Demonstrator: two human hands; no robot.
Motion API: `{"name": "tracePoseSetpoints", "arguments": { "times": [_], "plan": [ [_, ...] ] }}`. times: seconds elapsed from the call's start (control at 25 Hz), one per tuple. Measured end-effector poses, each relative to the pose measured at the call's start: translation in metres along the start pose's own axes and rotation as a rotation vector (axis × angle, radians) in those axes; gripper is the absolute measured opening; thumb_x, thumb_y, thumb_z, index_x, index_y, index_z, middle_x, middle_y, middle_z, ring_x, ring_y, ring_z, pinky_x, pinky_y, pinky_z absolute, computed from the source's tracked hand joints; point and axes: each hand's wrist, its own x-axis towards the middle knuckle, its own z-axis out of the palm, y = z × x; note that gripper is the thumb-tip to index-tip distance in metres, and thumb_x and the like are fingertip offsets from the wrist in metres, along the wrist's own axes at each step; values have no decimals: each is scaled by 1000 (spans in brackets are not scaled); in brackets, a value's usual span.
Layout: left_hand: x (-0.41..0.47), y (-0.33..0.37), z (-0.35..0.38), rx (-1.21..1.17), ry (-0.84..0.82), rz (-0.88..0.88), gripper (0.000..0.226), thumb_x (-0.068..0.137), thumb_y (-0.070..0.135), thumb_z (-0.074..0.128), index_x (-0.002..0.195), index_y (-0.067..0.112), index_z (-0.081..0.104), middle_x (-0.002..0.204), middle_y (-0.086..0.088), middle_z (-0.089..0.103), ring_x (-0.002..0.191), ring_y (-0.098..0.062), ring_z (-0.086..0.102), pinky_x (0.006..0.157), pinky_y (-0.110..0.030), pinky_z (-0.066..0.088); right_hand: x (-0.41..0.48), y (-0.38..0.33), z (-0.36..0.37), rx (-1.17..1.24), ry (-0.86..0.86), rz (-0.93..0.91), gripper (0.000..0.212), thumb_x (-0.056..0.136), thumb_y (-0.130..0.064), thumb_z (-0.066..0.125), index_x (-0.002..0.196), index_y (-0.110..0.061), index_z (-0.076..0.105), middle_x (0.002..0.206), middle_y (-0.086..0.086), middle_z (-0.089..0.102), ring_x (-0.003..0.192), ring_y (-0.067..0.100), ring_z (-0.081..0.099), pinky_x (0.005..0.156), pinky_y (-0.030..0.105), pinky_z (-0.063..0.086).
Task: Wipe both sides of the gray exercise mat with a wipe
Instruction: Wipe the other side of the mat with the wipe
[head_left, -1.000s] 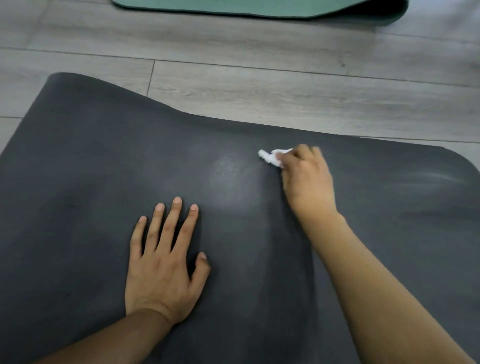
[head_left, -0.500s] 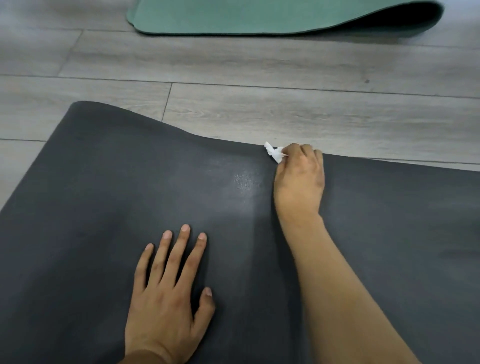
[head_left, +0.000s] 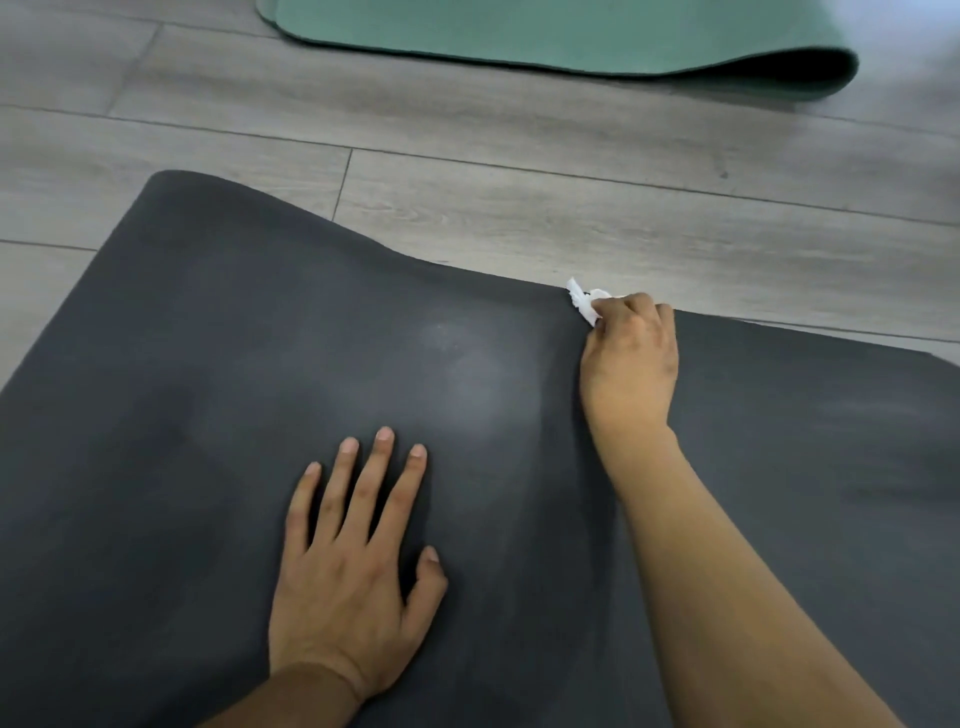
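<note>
The head view shows the left hand (head_left: 353, 582) pressed flat, fingers spread, on the gray exercise mat (head_left: 208, 415), while the right hand (head_left: 628, 358), ahead and to its right, pinches a crumpled wipe (head_left: 584, 301) at the mat's far edge. The mat looks soft, floppy and grippy, best lifted by that rippled far edge. Most of the wipe hides beneath the fingers, and the mat's near part runs out of frame.

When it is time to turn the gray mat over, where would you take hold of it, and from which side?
Probably the far edge near the left corner of the gray mat, coming from the floor side beyond it: there the edge seems to hump up, leaving room to reach underneath.
</note>
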Motion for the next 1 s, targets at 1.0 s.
{"name": "tracePoseSetpoints", "arguments": {
  "times": [1.0],
  "plan": [
    [0, 0, 8, -48, 131, -41, 70, 92, 48, 27, 158, 24, 30, 166, -7, 26, 154, -31, 20, 124, -52, 12, -243, 9, -90, 241, 32, -40, 26, 91, -3, 55, 107, -18, 69, 104, -2, 62, 88, 19, 47, 82, 28, 45]
  ]
}}
